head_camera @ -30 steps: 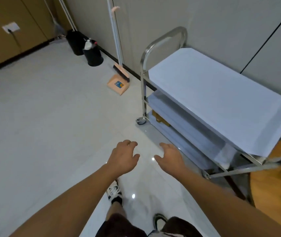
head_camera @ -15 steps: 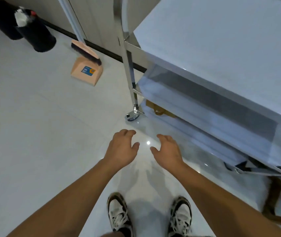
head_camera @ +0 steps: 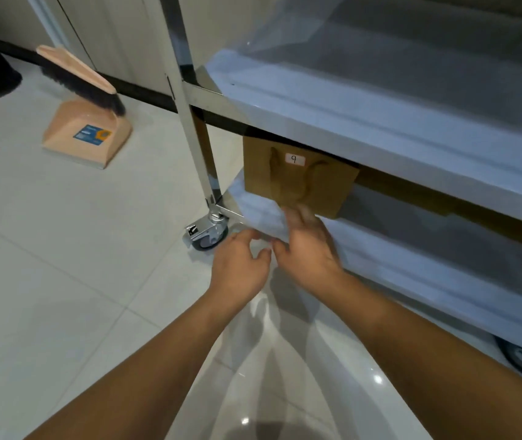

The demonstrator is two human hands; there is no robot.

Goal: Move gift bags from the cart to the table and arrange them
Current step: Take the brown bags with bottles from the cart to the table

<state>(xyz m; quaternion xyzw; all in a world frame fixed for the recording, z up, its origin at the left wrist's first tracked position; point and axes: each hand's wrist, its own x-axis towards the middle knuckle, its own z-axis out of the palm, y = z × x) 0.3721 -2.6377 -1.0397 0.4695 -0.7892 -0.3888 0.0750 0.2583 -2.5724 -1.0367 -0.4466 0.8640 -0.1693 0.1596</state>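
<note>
Left hand (head_camera: 237,265): lower centre, fingers loosely curled, holding nothing, just beside the right.
Right hand (head_camera: 305,249): fingers stretched toward the bag's near edge; contact is blurred.
Flat brown paper gift bag labelled 9 (head_camera: 297,176): centre, on the lowest shelf of the steel cart (head_camera: 196,138).
Handling: likely light, creasable; take the cord handles or near edge.

steel cart (head_camera: 190,122), gift bag (head_camera: 297,176) on bottom shelf

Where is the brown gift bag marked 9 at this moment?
In the head view the gift bag lies flat on the cart's bottom shelf, near its left end by the steel corner post, just beyond the right hand.
</note>
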